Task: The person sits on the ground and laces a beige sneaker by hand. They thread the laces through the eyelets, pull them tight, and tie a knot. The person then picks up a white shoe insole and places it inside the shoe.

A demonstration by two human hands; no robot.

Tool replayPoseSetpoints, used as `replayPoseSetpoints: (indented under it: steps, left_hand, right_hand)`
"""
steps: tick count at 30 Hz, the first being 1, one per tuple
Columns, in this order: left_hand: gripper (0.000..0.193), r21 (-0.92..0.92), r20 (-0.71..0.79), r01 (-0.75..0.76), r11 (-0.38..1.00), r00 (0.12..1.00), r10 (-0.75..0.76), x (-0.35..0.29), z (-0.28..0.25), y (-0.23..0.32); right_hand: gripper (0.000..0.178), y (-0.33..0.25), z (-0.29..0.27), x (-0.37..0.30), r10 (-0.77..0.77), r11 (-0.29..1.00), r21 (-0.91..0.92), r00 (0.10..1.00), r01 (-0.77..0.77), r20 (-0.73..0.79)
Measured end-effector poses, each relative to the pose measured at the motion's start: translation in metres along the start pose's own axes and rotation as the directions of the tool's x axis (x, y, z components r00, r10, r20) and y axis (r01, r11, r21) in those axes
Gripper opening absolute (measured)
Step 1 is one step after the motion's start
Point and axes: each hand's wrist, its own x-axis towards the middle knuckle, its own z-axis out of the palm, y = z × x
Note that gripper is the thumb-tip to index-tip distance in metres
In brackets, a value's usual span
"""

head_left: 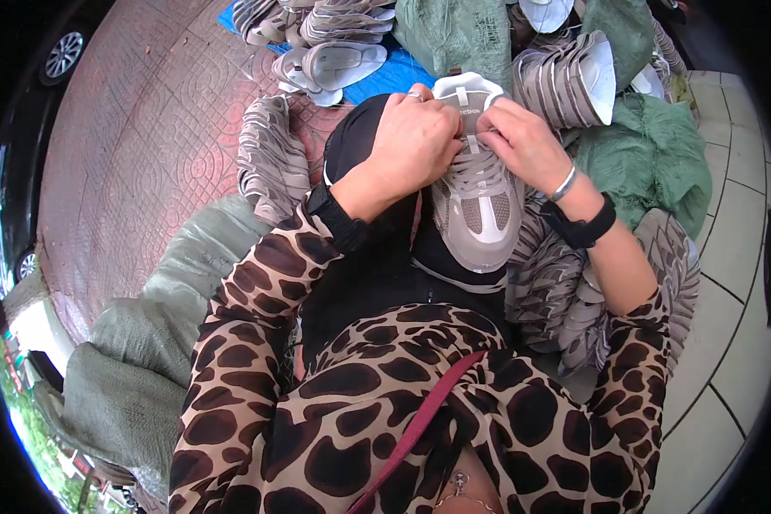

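Observation:
A grey-beige sneaker (481,224) rests on my black-covered lap, its toe toward me and its white-lined collar at the far end. Pale laces (478,176) run across its front, below the tongue. My left hand (415,141) is bent over the upper left side of the lacing, fingers closed at the top eyelets. Opposite it, my right hand (525,144) pinches at the upper right side, thumb and forefinger together. Both seem to grip the shoelace near its top; the exact bit between the fingers is hidden.
Nested stacks of shoe uppers lie left (272,158), beyond my knees (565,81) and right (565,287). Green woven sacks (646,158) stand at the right and back; a greyish sack (137,360) lies left. Blue sheeting (394,77) covers some red paving (163,146). A dark car (38,111) is far left.

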Motion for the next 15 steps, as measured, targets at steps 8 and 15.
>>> replayPoseSetpoints:
  steps: [8, 15]
  left_hand:
    - [0.019, 0.061, -0.08, -0.034, 0.998, 0.996, 0.039, -0.002, -0.002, 0.006]
    - [0.024, -0.009, -0.156, 0.017, 1.0, 0.988, -0.018, -0.016, -0.008, 0.017]
  right_hand:
    - [0.027, -0.023, -0.002, -0.004, 0.1, 0.992, -0.056, 0.964, -0.117, -0.248]
    - [0.016, -0.037, 0.029, -0.065, 0.336, 0.93, 0.099, 0.713, -0.353, -0.616]
